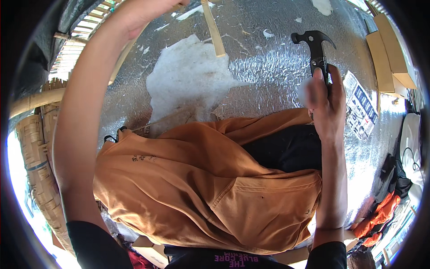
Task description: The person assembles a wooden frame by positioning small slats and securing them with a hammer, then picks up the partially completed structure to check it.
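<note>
My right hand [329,105] is wrapped round the handle of a black claw hammer [316,47]. The thumb lies along the handle, and the hammer's head points away from me, with the claw to the right. At the top edge, my left hand [150,10] is cut off by the frame, so its fingers hardly show. A thin pale wooden strip [213,31] hangs down just right of that hand. Behind my left wrist runs another pale strip [121,60]. Between my forearms spreads an orange-brown jacket [192,179] with a dark lining.
Crinkled silver foil [264,71] covers the surface ahead, with a torn white patch [188,71]. A printed sheet [360,107] lies right of my right hand. Cardboard boxes [389,56] stand at the far right. Woven bamboo [40,161] lines the left side; orange cloth [380,213] lies lower right.
</note>
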{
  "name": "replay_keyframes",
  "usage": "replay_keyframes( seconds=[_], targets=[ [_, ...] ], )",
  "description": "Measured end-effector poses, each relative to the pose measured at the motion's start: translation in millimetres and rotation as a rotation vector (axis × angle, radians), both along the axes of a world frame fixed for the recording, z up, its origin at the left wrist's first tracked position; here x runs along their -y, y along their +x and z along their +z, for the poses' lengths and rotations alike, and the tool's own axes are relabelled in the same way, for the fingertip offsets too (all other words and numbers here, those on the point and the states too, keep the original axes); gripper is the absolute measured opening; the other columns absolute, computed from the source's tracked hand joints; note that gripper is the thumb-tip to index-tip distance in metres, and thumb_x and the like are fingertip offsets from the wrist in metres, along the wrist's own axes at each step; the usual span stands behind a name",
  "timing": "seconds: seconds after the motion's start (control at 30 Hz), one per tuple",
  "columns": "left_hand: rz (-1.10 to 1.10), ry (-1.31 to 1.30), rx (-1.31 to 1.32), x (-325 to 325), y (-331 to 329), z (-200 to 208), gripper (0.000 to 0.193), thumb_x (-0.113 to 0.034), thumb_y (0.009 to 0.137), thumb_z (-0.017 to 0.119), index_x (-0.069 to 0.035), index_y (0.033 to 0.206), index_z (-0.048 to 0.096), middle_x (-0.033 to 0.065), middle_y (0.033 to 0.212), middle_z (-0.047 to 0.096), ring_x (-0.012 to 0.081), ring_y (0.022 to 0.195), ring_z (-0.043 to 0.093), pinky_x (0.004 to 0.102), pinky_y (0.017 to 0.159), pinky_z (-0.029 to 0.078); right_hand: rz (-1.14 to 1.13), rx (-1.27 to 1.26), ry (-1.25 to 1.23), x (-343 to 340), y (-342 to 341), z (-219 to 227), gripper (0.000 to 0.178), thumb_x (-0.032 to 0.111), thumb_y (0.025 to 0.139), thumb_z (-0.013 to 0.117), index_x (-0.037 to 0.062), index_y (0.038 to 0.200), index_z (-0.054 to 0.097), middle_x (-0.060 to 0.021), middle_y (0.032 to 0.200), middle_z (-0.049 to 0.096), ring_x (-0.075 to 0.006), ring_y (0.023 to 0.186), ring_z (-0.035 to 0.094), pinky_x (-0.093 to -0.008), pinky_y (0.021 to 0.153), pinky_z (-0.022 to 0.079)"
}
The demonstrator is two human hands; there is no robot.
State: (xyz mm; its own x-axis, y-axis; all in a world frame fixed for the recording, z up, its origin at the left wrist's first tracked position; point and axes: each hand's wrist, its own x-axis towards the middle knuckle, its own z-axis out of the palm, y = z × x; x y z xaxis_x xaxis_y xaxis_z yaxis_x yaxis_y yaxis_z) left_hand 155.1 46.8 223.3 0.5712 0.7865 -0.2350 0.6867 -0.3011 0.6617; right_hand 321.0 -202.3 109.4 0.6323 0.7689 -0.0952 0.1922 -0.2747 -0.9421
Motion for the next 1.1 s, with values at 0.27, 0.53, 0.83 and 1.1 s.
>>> replay_keyframes(
  seconds=[0.27, 0.53, 0.83, 1.1],
  targets=[
    [-0.162, 0.097, -0.002, 5, -9, -99, 0.025, -0.017, 0.083, 0.067, -0.007, 0.106, 0.071, 0.003, 0.084, 0.064, 0.0113, 0.074, 0.059, 0.0298, 0.066, 0.047, 0.005, 0.019, -0.019, 1, 4, -3, 0.031, 0.034, 0.105, 0.056, 0.0025, 0.104, 0.052, 0.0007, 0.067, 0.054, -0.0045, 0.058, 0.051, -0.0219, 0.05, 0.04],
    [-0.181, 0.28, -0.067, 36, -4, -175, 0.028, -0.018, 0.081, 0.072, -0.005, 0.106, 0.07, 0.0143, 0.115, 0.059, 0.0308, 0.109, 0.062, 0.0417, 0.097, 0.049, 0.04, -0.015, 0.003, -2, 1, -6, 0.029, 0.032, 0.105, 0.056, 0.0034, 0.102, 0.051, 0.0006, 0.066, 0.053, -0.0041, 0.054, 0.05, -0.0212, 0.047, 0.038],
    [-0.19, 0.34, -0.049, 50, -13, -208, 0.033, -0.018, 0.081, 0.07, -0.009, 0.112, 0.063, 0.0079, 0.122, 0.051, 0.0295, 0.113, 0.059, 0.0479, 0.096, 0.047, 0.064, 0.001, -0.04, -4, -1, -7, 0.028, 0.032, 0.105, 0.055, 0.0045, 0.102, 0.051, 0.001, 0.066, 0.053, -0.0041, 0.052, 0.049, -0.0205, 0.044, 0.037],
    [-0.172, 0.582, 0.11, 49, -13, -209, 0.057, -0.021, 0.074, 0.075, -0.014, 0.125, 0.051, 0.0105, 0.13, 0.046, 0.031, 0.125, 0.048, 0.0478, 0.103, 0.037, 0.057, -0.013, -0.033, 1, 3, -7, 0.028, 0.032, 0.105, 0.056, 0.0044, 0.102, 0.052, 0.001, 0.066, 0.054, -0.0042, 0.051, 0.049, -0.0204, 0.044, 0.037]
  ],
)
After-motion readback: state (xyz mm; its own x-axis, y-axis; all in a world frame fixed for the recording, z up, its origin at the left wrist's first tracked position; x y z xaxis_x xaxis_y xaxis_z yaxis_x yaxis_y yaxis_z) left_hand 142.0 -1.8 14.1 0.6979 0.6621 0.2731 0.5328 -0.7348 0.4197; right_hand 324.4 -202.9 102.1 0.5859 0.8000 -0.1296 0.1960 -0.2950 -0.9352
